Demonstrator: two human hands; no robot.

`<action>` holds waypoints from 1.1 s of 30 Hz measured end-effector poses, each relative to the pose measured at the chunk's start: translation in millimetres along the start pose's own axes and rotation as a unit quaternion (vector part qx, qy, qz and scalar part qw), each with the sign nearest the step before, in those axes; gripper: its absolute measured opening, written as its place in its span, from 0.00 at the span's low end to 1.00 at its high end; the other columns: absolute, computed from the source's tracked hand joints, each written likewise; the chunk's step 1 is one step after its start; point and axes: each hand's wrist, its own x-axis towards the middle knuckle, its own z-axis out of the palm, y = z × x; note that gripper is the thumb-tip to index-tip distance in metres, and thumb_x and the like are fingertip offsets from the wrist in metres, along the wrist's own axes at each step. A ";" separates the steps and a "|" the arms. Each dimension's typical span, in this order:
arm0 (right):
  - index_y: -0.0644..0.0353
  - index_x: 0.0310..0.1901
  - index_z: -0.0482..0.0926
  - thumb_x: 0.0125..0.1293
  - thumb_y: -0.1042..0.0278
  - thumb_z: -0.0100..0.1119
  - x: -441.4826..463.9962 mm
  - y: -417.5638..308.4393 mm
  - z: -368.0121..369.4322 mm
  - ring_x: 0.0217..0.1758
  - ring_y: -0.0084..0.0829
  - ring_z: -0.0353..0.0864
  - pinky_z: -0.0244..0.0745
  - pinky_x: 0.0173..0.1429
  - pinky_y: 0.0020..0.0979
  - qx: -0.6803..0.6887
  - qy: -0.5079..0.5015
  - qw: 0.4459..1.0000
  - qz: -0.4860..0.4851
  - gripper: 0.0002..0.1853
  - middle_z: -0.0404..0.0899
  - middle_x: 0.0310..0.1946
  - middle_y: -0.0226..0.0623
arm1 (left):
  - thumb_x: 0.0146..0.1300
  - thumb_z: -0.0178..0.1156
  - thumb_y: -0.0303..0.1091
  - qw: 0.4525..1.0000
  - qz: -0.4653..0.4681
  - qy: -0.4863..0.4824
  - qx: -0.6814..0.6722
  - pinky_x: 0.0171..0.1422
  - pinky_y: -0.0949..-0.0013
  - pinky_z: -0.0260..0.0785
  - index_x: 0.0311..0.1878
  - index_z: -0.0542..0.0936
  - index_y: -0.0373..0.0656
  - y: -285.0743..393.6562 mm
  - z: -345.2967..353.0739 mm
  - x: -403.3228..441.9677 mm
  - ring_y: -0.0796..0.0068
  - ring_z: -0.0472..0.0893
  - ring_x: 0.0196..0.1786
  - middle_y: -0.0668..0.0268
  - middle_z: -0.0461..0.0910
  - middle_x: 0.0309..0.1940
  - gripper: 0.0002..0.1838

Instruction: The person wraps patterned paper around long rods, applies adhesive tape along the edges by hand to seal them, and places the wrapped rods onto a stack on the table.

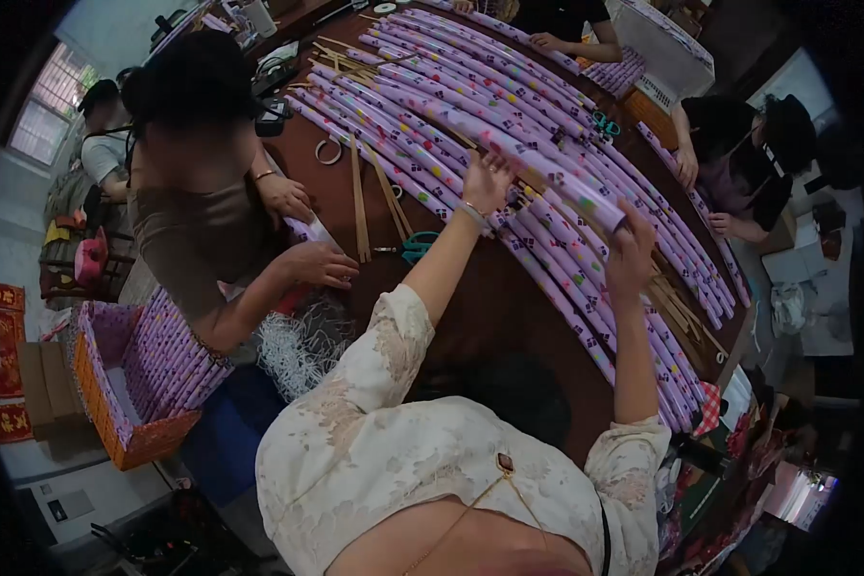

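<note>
A lilac patterned roll (547, 171) is raised above a pile of similar long rolls (432, 86) on the brown table. Its near end lies in my right hand (631, 252), whose fingers are closed round it. My left hand (488, 182) is under or beside the middle of that roll, palm up with its fingers apart. Between my forearms, more rolls (557, 269) stretch toward the table's near right edge.
Teal-handled scissors (419, 247), wooden strips (359, 197) and a tape ring (328, 151) lie left of my left hand. Co-workers sit left, right and at the far side. An orange basket (149, 437) with rolls stands at lower left.
</note>
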 end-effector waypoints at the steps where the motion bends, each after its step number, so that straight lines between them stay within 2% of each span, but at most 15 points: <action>1: 0.57 0.31 0.67 0.55 0.84 0.52 -8.8 -9.0 -11.2 0.49 0.36 0.73 0.63 0.55 0.35 -0.038 -0.039 0.997 -0.046 0.09 0.73 0.52 0.37 | 0.66 0.34 0.58 0.997 0.017 0.074 -0.005 0.55 0.57 0.66 0.45 0.68 0.35 6.0 20.5 -4.6 0.62 0.74 0.44 0.59 0.73 0.36 0.30; 3: 0.57 0.28 0.66 0.51 0.83 0.53 -32.1 -27.0 -29.0 0.51 0.36 0.74 0.57 0.60 0.38 -0.050 -0.062 0.994 -0.080 0.09 0.75 0.49 0.35 | 0.66 0.29 0.60 0.974 0.052 0.222 -0.007 0.54 0.53 0.66 0.41 0.70 0.38 18.5 63.8 -13.9 0.61 0.73 0.43 0.60 0.73 0.32 0.32; 8: 0.51 0.27 0.66 0.54 0.76 0.58 -82.4 -64.7 -82.7 0.52 0.32 0.74 0.51 0.63 0.41 -0.069 -0.095 0.983 -0.140 0.10 0.74 0.46 0.33 | 0.63 0.27 0.64 0.992 -0.023 0.098 -0.072 0.52 0.53 0.65 0.50 0.68 0.38 6.4 100.5 -58.9 0.61 0.71 0.42 0.60 0.71 0.37 0.37; 11: 0.50 0.28 0.66 0.53 0.74 0.60 -116.5 -86.5 -105.1 0.51 0.31 0.73 0.51 0.63 0.40 -0.061 -0.051 0.992 -0.102 0.10 0.73 0.45 0.32 | 0.64 0.28 0.63 0.997 -0.034 0.039 -0.061 0.55 0.54 0.64 0.54 0.66 0.36 -1.5 123.9 -78.5 0.62 0.72 0.45 0.60 0.71 0.39 0.38; 14: 0.48 0.28 0.71 0.52 0.71 0.62 -149.5 -109.2 -112.5 0.51 0.29 0.73 0.54 0.61 0.36 -0.071 -0.063 0.991 -0.094 0.08 0.73 0.46 0.30 | 0.63 0.37 0.63 0.989 -0.107 -0.077 -0.059 0.54 0.56 0.64 0.54 0.67 0.37 -4.6 160.6 -91.9 0.63 0.72 0.45 0.59 0.72 0.38 0.35; 16: 0.47 0.27 0.73 0.52 0.67 0.63 -165.3 -127.9 -107.6 0.52 0.27 0.72 0.54 0.61 0.34 -0.088 -0.100 0.988 -0.079 0.06 0.73 0.48 0.30 | 0.62 0.51 0.52 0.981 -0.102 0.008 0.166 0.45 0.64 0.69 0.47 0.70 0.39 -8.6 170.0 -90.3 0.71 0.74 0.37 0.64 0.73 0.32 0.24; 17: 0.47 0.26 0.74 0.51 0.67 0.64 -167.5 -139.8 -102.7 0.53 0.26 0.71 0.54 0.61 0.34 -0.086 -0.104 0.989 -0.066 0.07 0.73 0.48 0.29 | 0.61 0.55 0.48 0.947 -0.090 0.033 0.307 0.42 0.66 0.70 0.45 0.70 0.40 -11.8 172.8 -85.3 0.74 0.75 0.34 0.66 0.74 0.29 0.20; 18: 0.47 0.29 0.75 0.53 0.67 0.62 -164.9 -152.5 -99.2 0.54 0.25 0.70 0.54 0.61 0.35 -0.069 -0.116 0.989 -0.067 0.05 0.72 0.50 0.28 | 0.60 0.59 0.41 0.932 -0.113 0.040 0.342 0.36 0.70 0.71 0.42 0.71 0.42 -11.8 173.8 -78.6 0.77 0.74 0.30 0.69 0.73 0.27 0.14; 20: 0.47 0.37 0.76 0.55 0.68 0.57 -159.4 -173.9 -95.4 0.57 0.24 0.69 0.53 0.62 0.35 -0.048 -0.175 0.981 -0.070 0.07 0.71 0.53 0.27 | 0.61 0.57 0.42 0.908 -0.164 0.017 0.384 0.36 0.70 0.71 0.41 0.71 0.42 -8.7 197.5 -78.7 0.78 0.74 0.30 0.70 0.73 0.27 0.14; 22: 0.46 0.50 0.74 0.57 0.71 0.49 -160.2 -180.0 -97.5 0.58 0.25 0.68 0.55 0.63 0.34 -0.009 -0.255 0.961 -0.106 0.18 0.68 0.58 0.28 | 0.61 0.57 0.44 0.887 -0.225 -0.021 0.403 0.37 0.71 0.71 0.43 0.72 0.42 -1.3 189.9 -61.9 0.79 0.74 0.31 0.70 0.73 0.27 0.15; 24: 0.48 0.50 0.74 0.56 0.73 0.50 -156.4 -173.8 -103.2 0.58 0.26 0.68 0.59 0.61 0.33 0.015 -0.216 0.962 -0.167 0.18 0.68 0.58 0.30 | 0.61 0.57 0.40 0.826 -0.294 -0.046 0.478 0.36 0.71 0.71 0.43 0.72 0.40 15.0 205.7 -62.8 0.78 0.75 0.32 0.68 0.74 0.30 0.14; 26: 0.52 0.50 0.74 0.56 0.73 0.51 -129.4 -159.0 -116.7 0.57 0.28 0.70 0.63 0.58 0.32 -0.047 -0.181 0.976 -0.109 0.18 0.71 0.54 0.32 | 0.61 0.57 0.39 0.795 -0.330 -0.040 0.506 0.36 0.73 0.71 0.48 0.72 0.40 15.1 200.4 -70.1 0.79 0.75 0.32 0.68 0.74 0.32 0.16; 27: 0.53 0.51 0.74 0.55 0.73 0.53 -114.6 -150.2 -124.2 0.55 0.31 0.71 0.64 0.57 0.34 -0.086 -0.154 0.982 -0.068 0.19 0.72 0.51 0.32 | 0.61 0.57 0.38 0.750 -0.382 -0.116 0.527 0.36 0.74 0.70 0.52 0.71 0.40 18.3 197.3 -74.4 0.81 0.74 0.34 0.69 0.74 0.33 0.19; 29: 0.56 0.51 0.73 0.55 0.74 0.53 -94.1 -129.5 -130.5 0.56 0.33 0.70 0.64 0.57 0.35 -0.146 -0.083 0.986 0.001 0.19 0.72 0.51 0.34 | 0.60 0.57 0.37 0.657 -0.465 -0.136 0.578 0.35 0.76 0.69 0.52 0.70 0.39 9.7 202.4 -96.5 0.82 0.73 0.34 0.70 0.73 0.32 0.19; 33: 0.58 0.48 0.73 0.56 0.73 0.55 -103.9 -103.4 -148.3 0.52 0.33 0.71 0.65 0.57 0.35 -0.192 -0.134 0.972 -0.022 0.16 0.71 0.49 0.35 | 0.59 0.58 0.41 0.511 -0.561 -0.303 0.577 0.39 0.77 0.60 0.51 0.70 0.40 -19.4 193.9 -138.4 0.82 0.69 0.31 0.71 0.70 0.28 0.21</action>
